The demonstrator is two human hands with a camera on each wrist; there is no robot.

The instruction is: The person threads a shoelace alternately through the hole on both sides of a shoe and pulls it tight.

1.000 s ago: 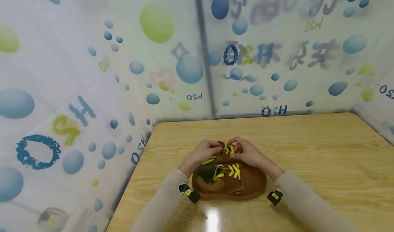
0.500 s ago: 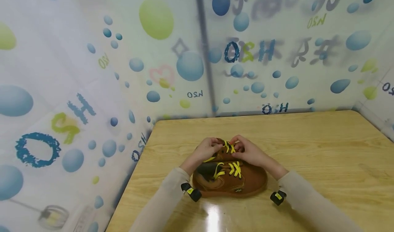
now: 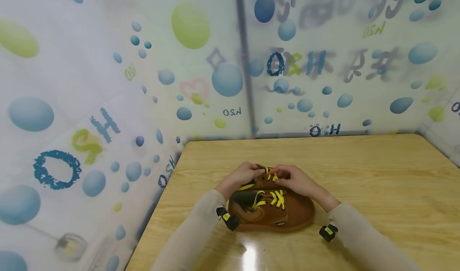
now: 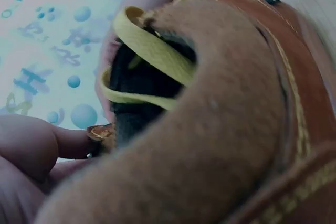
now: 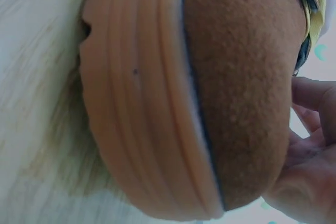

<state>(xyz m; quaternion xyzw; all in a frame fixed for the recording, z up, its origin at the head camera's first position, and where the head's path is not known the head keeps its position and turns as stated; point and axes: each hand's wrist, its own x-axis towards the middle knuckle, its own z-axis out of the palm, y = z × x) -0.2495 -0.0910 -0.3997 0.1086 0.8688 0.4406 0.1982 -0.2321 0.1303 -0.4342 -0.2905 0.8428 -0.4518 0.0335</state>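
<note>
Two brown shoes with yellow laces lie side by side in the head view, toes to the right. My left hand (image 3: 241, 176) pinches the upper edge of the far shoe (image 3: 259, 182) near its opening. In the left wrist view, its thumb and finger meet on a small brown leather edge (image 4: 102, 134). My right hand (image 3: 295, 180) is at the far shoe's yellow shoelace (image 3: 274, 177), fingers curled about it; the fingertips are partly hidden. The near shoe (image 3: 296, 211) stands in front, untouched, its laces (image 3: 277, 199) crossed; its toe (image 5: 236, 87) blocks much of the right wrist view.
Both shoes rest on a light wooden table (image 3: 377, 183), close to its left side. Walls printed with blue and green drops (image 3: 227, 80) rise behind the table and at its left. Each wrist carries a small black camera (image 3: 328, 232).
The head view has shifted slightly. My right fingers have moved a little over the far shoe's laces, the index finger now lying flatter. The left hand keeps its pinch, and the near shoe stays put.
</note>
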